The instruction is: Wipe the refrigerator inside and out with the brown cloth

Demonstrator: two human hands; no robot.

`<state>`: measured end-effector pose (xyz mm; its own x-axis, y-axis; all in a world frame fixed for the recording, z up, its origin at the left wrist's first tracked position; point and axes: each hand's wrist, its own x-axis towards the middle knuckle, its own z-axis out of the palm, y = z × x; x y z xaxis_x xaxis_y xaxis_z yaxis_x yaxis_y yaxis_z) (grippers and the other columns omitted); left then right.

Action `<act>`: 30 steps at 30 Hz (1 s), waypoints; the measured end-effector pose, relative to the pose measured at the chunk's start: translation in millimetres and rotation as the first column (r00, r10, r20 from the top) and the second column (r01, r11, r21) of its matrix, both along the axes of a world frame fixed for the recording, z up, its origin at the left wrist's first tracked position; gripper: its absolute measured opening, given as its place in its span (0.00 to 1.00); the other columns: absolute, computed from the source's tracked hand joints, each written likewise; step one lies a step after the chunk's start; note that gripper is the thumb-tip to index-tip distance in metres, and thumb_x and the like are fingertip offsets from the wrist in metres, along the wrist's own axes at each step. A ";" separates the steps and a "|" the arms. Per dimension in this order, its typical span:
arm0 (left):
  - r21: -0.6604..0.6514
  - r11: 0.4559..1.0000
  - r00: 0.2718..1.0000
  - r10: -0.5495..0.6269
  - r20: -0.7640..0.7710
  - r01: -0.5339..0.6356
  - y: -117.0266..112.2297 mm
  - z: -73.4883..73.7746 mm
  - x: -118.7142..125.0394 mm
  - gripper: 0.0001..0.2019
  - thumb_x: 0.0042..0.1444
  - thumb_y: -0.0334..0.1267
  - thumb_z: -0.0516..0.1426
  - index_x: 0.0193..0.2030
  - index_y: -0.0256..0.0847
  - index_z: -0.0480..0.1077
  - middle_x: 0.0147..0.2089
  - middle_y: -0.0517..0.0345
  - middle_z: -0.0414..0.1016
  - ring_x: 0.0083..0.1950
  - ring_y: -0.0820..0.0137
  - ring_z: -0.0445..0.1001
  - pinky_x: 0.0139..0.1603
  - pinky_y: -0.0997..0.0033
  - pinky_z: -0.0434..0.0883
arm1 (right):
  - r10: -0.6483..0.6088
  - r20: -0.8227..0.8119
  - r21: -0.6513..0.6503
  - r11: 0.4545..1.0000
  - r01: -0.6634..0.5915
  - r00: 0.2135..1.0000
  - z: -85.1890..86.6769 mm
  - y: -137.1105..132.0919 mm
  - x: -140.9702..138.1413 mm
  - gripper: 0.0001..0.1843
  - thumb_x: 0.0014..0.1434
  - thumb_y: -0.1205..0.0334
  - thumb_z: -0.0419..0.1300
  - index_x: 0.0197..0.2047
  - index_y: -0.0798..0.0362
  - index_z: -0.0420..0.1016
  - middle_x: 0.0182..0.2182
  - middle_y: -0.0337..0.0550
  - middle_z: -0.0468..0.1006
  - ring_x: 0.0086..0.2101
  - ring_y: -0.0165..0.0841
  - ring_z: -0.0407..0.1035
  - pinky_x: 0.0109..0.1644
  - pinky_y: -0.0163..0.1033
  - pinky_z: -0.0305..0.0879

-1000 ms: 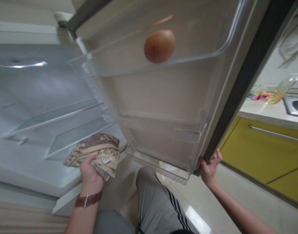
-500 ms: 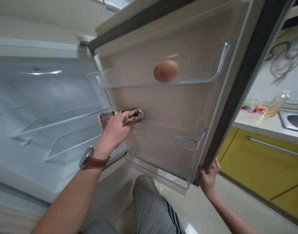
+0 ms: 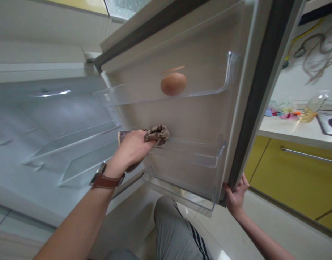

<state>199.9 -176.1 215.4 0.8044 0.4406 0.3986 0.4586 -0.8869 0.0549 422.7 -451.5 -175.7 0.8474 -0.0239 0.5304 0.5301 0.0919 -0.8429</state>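
Observation:
My left hand (image 3: 133,148) is closed around a brown patterned cloth (image 3: 157,133) and presses it against the inner panel of the open fridge door (image 3: 198,119), just above the middle clear door shelf (image 3: 193,153). My right hand (image 3: 235,196) grips the lower outer edge of that door. A brown egg (image 3: 173,83) lies in the upper clear door shelf (image 3: 209,81), above the cloth. A watch with a brown strap is on my left wrist.
The fridge interior (image 3: 46,126) on the left shows glass shelves with nothing on them. My grey-trousered knee (image 3: 177,227) is below the door. At right are yellow cabinets (image 3: 290,173), a white counter (image 3: 293,128) with a bottle and a sink.
My left hand rose with the cloth from the fridge's lower edge to the door's inner panel, then slid slightly right along it. My right hand stayed on the door edge.

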 end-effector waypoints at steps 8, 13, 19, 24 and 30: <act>0.086 0.806 0.755 -0.581 0.304 0.586 -58.2 -33.5 26.7 0.16 0.49 0.40 0.56 0.42 0.44 0.81 0.42 0.52 0.86 0.44 0.56 0.83 0.43 0.62 0.75 | -0.027 0.006 -0.012 1.000 0.027 1.000 9.1 1.6 9.5 0.55 0.56 0.44 0.68 0.77 0.51 0.46 0.70 0.58 0.60 0.69 0.54 0.59 0.76 0.64 0.46; 0.192 0.790 0.731 -0.612 0.303 0.582 -48.2 -43.2 35.4 0.17 0.50 0.42 0.55 0.44 0.43 0.80 0.42 0.51 0.85 0.44 0.57 0.83 0.42 0.63 0.75 | -0.028 0.043 -0.011 1.000 0.029 0.999 20.7 3.3 19.9 0.53 0.56 0.43 0.68 0.76 0.51 0.50 0.69 0.59 0.61 0.68 0.54 0.59 0.75 0.65 0.48; 0.179 0.837 0.793 -0.547 0.267 0.517 -29.2 -40.0 30.1 0.11 0.54 0.45 0.54 0.36 0.44 0.76 0.37 0.53 0.83 0.38 0.61 0.80 0.36 0.67 0.69 | 0.016 0.033 0.014 1.000 -0.017 0.999 20.9 4.6 25.6 0.58 0.55 0.43 0.69 0.78 0.51 0.45 0.70 0.60 0.61 0.67 0.54 0.62 0.74 0.68 0.52; 0.133 0.910 0.862 -0.415 0.292 0.393 25.7 -42.2 11.5 0.15 0.57 0.50 0.53 0.32 0.42 0.75 0.34 0.51 0.82 0.36 0.59 0.79 0.36 0.66 0.67 | -0.004 0.052 0.002 1.000 0.004 0.999 15.0 4.7 28.2 0.57 0.56 0.42 0.69 0.78 0.53 0.46 0.68 0.61 0.63 0.66 0.54 0.63 0.74 0.68 0.50; 0.029 0.993 0.924 -0.114 0.365 0.111 88.9 -42.7 -8.0 0.21 0.58 0.55 0.52 0.34 0.40 0.78 0.35 0.45 0.82 0.39 0.55 0.81 0.38 0.65 0.66 | 0.012 0.041 0.009 1.000 -0.013 0.999 14.4 5.7 30.3 0.56 0.56 0.42 0.68 0.78 0.50 0.44 0.69 0.60 0.62 0.67 0.55 0.61 0.74 0.69 0.50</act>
<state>192.0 -87.1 172.7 0.6464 0.3518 0.6771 0.3054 -0.9325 0.1930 453.0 -445.8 -161.3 0.8252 -0.0189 0.5645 0.5631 0.1067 -0.8195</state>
